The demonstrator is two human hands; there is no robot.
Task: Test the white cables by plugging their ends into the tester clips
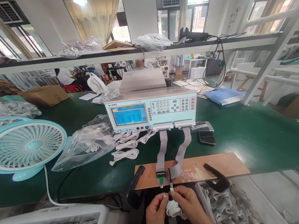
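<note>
My left hand pinches a small connector end of a white cable just below the green circuit board. Beside it, my right hand grips another end of the cable at the metal tip under the second ribbon cable's black connector. Between both hands hangs the coiled white cable. Two grey ribbon cables run from the front of the tester, whose blue screen is lit, down to a brown board at the table's edge.
A light blue fan stands left, near a plastic bag and coiled white cables. Bins of cables flank me, left and right. Black clamps hold the board. A phone and blue folder lie right.
</note>
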